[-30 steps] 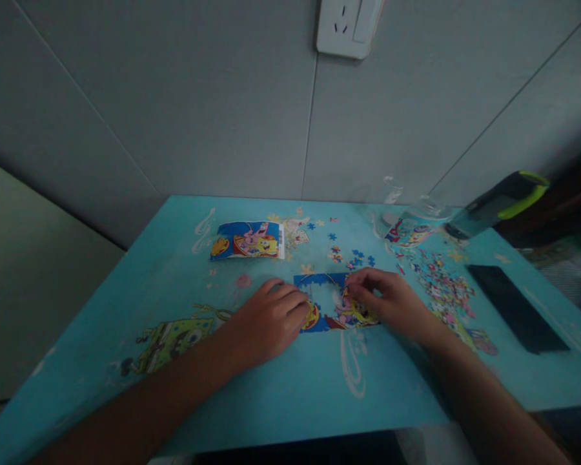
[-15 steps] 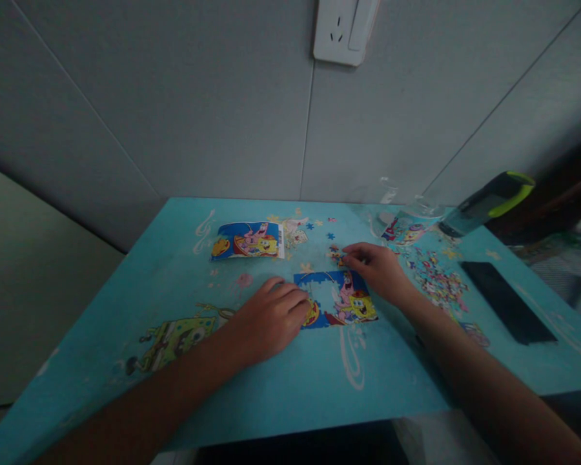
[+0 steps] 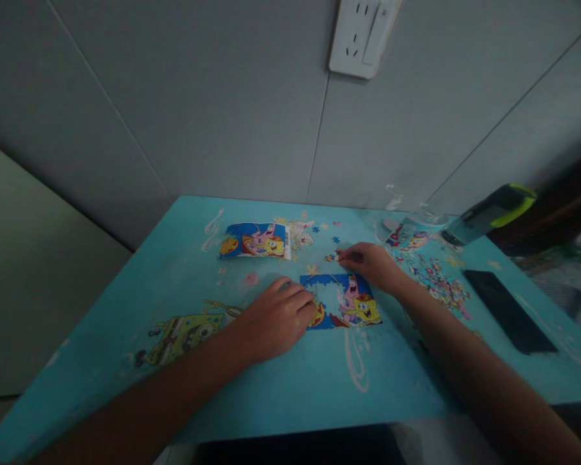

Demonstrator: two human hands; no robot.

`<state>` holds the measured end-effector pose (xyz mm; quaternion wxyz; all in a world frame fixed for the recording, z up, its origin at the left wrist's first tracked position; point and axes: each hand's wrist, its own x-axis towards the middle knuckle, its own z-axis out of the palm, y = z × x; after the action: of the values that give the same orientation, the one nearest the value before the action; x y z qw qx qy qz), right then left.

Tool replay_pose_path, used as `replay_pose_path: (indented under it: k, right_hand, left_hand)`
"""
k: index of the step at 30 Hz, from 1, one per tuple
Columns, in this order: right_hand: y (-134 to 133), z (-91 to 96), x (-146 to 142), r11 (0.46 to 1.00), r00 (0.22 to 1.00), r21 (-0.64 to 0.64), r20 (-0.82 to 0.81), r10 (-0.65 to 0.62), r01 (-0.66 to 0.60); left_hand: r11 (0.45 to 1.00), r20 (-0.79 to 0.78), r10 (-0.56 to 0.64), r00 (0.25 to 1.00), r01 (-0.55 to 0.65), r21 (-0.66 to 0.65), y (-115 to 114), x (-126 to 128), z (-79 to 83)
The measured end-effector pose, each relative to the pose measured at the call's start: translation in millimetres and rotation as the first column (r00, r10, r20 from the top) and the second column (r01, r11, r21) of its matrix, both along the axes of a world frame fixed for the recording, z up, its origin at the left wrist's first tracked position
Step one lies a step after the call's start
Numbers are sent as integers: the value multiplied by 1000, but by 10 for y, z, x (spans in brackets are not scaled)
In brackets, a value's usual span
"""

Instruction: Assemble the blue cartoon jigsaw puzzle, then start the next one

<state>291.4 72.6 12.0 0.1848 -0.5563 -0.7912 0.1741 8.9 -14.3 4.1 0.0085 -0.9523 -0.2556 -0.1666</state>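
Note:
A partly assembled cartoon jigsaw puzzle [image 3: 345, 301] lies flat on the turquoise table [image 3: 281, 381], with a bare gap in its middle. My left hand [image 3: 274, 316] rests palm down on the puzzle's left edge, fingers loosely curled against it. My right hand [image 3: 372, 263] reaches past the puzzle's far edge, fingertips pinched at a few small loose pieces [image 3: 333, 257] lying there. Whether a piece is lifted between the fingers is too small to tell.
A printed reference picture [image 3: 254, 241] lies at the back left. A heap of loose pieces [image 3: 438, 278] and a clear bag [image 3: 407, 234] are at the right, beside a dark phone [image 3: 508, 310] and a tilted green-capped bottle [image 3: 489, 212]. A wall socket [image 3: 363, 35] is above.
My right hand left the puzzle's right part and moved to the loose pieces beyond its far edge. My left hand stayed on the left edge. The view shifted slightly.

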Motion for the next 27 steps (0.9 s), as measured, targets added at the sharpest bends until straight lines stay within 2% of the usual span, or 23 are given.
replay_pose_path:
  k: [6, 10, 17, 19, 21, 24, 27]
  right_hand:
    - [-5, 8, 17, 999, 1000, -52, -19, 5, -6]
    - [-21, -1, 40, 999, 999, -35, -53, 5, -7]
    - [-46, 10, 24, 995, 994, -83, -88, -64, 57]
    - [-99, 54, 20, 992, 985, -113, -154, -78, 61]
    - [-199, 115, 17, 984, 952, -176, -295, -79, 27]
    - [-411, 201, 14, 955, 864, -293, -490, -114, -40]
    - [-602, 231, 8, 914, 799, -405, -557, -226, -25]
  left_hand:
    - [1000, 2, -2, 1000, 2, -22, 10, -9, -25]
    - [1000, 3, -3, 1000, 3, -24, 19, -13, -15]
    - [999, 14, -7, 1000, 8, -35, 20, -17, -5]
    - [999, 14, -11, 1000, 11, -38, 20, -19, -13]
    - [999, 13, -12, 1000, 12, -39, 19, -19, -18]
    - [999, 18, -7, 1000, 8, -35, 17, -15, -13]
    - [1000, 23, -7, 1000, 7, -26, 14, -8, 4]
